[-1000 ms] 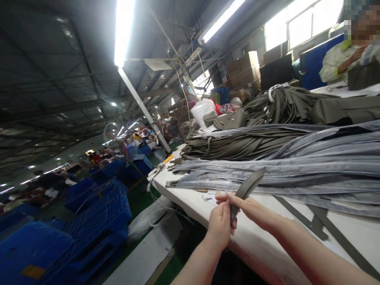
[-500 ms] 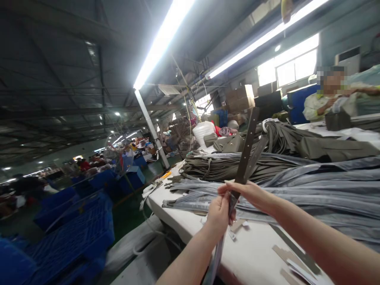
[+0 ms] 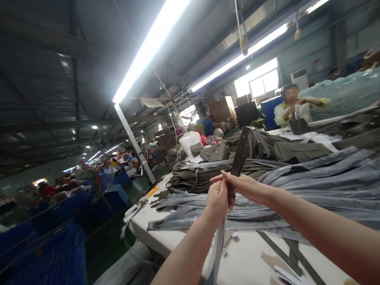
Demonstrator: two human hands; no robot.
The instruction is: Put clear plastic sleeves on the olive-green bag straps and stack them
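well, the fingers of the right hand are closed on a dark strap, pinching it right against the left hand, which is curled shut around the same strap from the other side. above the hands the strap stands nearly upright, over the near edge of the white table; below them it hangs down past the left wrist. just behind lie grey strips, then olive straps. a co-worker sits well apart at the far end. blue crates stand left on the floor.
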